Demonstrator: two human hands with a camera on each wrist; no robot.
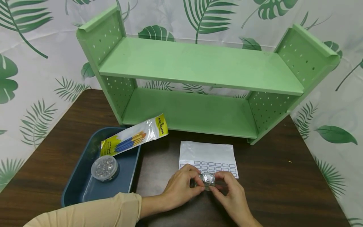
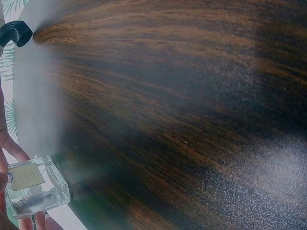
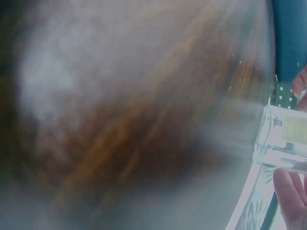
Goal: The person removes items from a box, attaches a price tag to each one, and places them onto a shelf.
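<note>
A small clear glass bottle (image 1: 208, 178) with a pale gold label (image 2: 26, 177) is held between both hands, low over the front of the table. My left hand (image 1: 182, 186) pinches its left side between thumb and fingers. On the right side, the thumb and fingers of my right hand (image 1: 233, 196) grip it. Just beyond the hands lies a white sheet of blue-outlined stickers (image 1: 208, 154), its near edge partly covered by the left fingers. In the right wrist view the bottle (image 3: 283, 136) shows at the right edge, fingertips against its side.
A blue tray (image 1: 85, 170) stands at the left, holding a round clear tub (image 1: 105, 168) of small shiny pieces. A packet of artist brushes (image 1: 134, 135) leans across the tray's edge. Behind, a green two-tier shelf (image 1: 198, 64) spans the dark wooden table (image 1: 286, 176).
</note>
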